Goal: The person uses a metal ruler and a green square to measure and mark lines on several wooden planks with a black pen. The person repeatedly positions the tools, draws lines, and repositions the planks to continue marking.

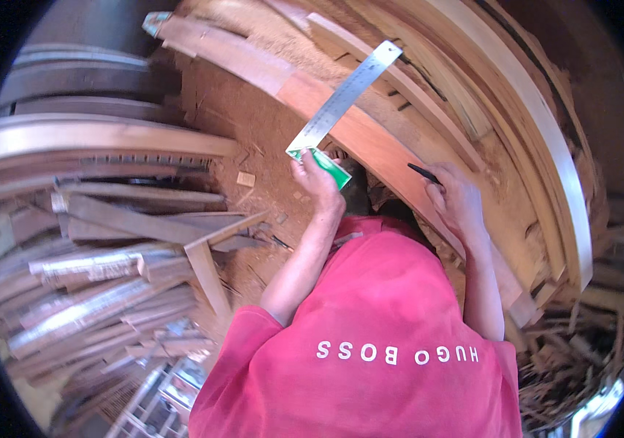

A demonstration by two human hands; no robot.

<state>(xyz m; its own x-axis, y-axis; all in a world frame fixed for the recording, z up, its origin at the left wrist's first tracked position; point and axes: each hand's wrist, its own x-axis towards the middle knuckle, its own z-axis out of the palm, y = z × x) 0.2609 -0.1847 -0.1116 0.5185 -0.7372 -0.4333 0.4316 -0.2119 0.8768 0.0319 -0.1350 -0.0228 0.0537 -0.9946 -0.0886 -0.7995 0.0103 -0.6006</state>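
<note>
My left hand [316,179] is closed around the green handle of a try square [345,98]. The square's long metal blade lies across a reddish wooden board [370,135], pointing away and to the right. In my right hand [458,203] is a slim black marking pen [423,174], its tip pointing left over the same board. The right fingers are wrapped round it; whether the tip touches the wood I cannot tell. The board runs from the far left down to the near right, in front of my body.
Several long planks [538,109] are stacked along the right, with a narrow wooden strip [399,91] before them. Piled timber [93,219] fills the left side. Sawdust and a small wood block [245,179] lie on the ground. Scrap sticks [582,358] heap up at the near right.
</note>
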